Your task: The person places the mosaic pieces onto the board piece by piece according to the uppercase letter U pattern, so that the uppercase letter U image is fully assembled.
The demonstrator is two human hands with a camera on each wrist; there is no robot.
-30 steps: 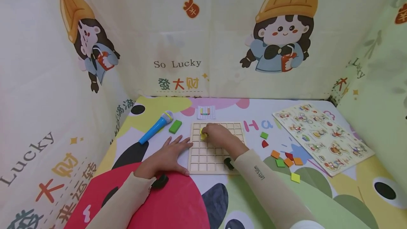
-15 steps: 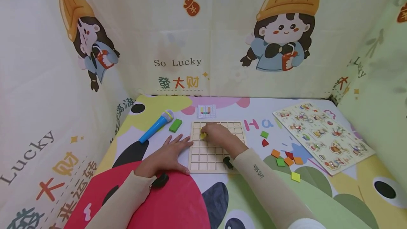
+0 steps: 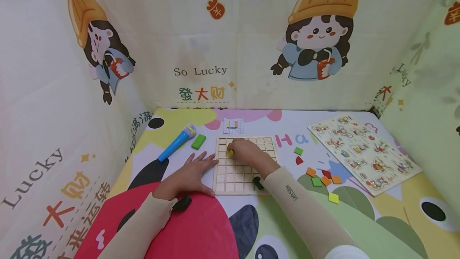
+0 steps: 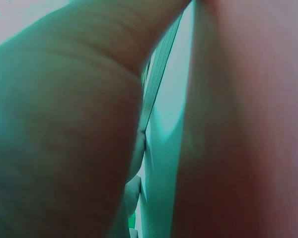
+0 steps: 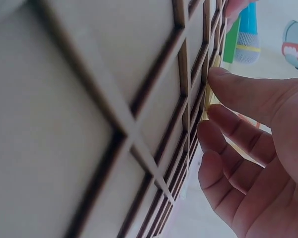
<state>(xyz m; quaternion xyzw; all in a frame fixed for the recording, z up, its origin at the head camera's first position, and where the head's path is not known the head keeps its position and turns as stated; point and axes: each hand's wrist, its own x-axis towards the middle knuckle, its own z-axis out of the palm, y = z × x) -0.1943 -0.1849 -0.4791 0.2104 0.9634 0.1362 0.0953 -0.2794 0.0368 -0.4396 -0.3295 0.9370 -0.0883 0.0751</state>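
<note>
A wooden grid board (image 3: 230,187) with square cells lies on the table in the head view. My right hand (image 3: 248,153) reaches over its upper left part, thumb and fingertips on a yellow tile (image 3: 229,153) in or on the cells there. In the right wrist view, a thin yellow edge (image 5: 215,63) shows by the thumb; the fingers hide most of the tile. My left hand (image 3: 192,174) rests with spread fingers at the board's left edge, holding nothing. Behind the board lies a small card (image 3: 233,126) printed with a coloured U shape on a grid.
A blue toy microphone (image 3: 177,143) and a green block (image 3: 199,142) lie left of the board. To the right are scattered orange tiles (image 3: 311,172), green tiles (image 3: 316,182), red pieces (image 3: 299,160) and a yellow tile (image 3: 333,198). A picture puzzle board (image 3: 364,153) lies at the far right.
</note>
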